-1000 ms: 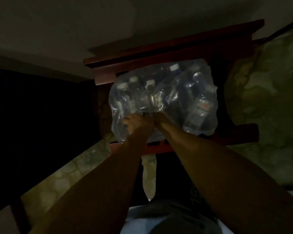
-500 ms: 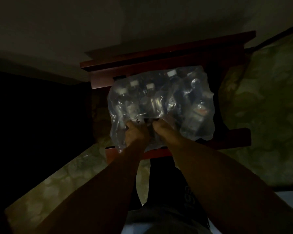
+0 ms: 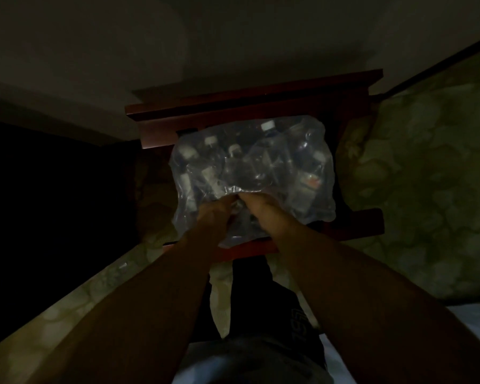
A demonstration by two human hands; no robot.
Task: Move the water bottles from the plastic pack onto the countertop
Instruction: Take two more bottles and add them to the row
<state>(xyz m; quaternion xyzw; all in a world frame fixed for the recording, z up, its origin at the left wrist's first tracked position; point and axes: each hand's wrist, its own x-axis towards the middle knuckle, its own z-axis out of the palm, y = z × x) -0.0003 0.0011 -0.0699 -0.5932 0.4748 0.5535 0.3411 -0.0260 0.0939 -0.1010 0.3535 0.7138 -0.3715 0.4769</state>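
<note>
A clear plastic pack (image 3: 311, 195) of several water bottles with white caps, one bottle (image 3: 269, 145) standing tallest, lies on a dark red wooden stand (image 3: 355, 223) in dim light. My left hand (image 3: 214, 214) and my right hand (image 3: 261, 209) are side by side at the pack's near edge, both pinching the plastic wrap at its middle. The fingertips are partly hidden by the crumpled film.
A pale wall rises behind the stand. Green patterned fabric (image 3: 427, 173) lies to the right and also to the lower left (image 3: 67, 314). A dark area fills the left side. My dark shorts (image 3: 263, 314) are below the stand.
Both hands stay on the wrap at the pack's near edge and have pulled slightly apart. The view has shifted a little; the pack stays on the stand.
</note>
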